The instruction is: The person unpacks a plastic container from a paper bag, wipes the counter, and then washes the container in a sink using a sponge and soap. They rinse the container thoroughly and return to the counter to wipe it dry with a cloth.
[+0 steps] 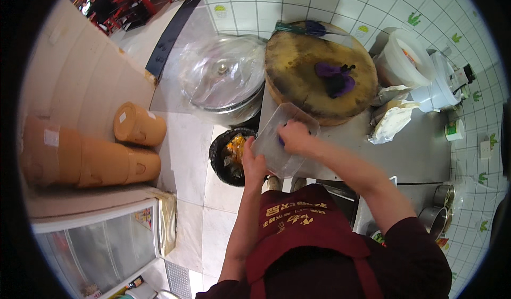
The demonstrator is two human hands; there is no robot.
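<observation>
My left hand (254,163) grips the near left side of a clear rectangular plastic container (275,161), held tilted between the round chopping block (287,63) and my apron. Inside the container, my right hand (296,137) is a closed fist. A small dark purple item (281,141), perhaps a cloth, pokes out from under its fingers; most of it is hidden. On the wooden block lies a crumpled purple and black piece (335,78) that looks like cloth. A green-handled knife (293,28) rests along the block's far edge, with a dark blue item over part of it.
A lined waste bin (217,155) holding scraps stands below my left hand. Left of the block is a large lidded metal pot (221,75) under plastic film. White tubs (405,59) and an opened bag (393,121) crowd the steel counter's (419,151) right side. Orange-brown containers (139,124) stand left.
</observation>
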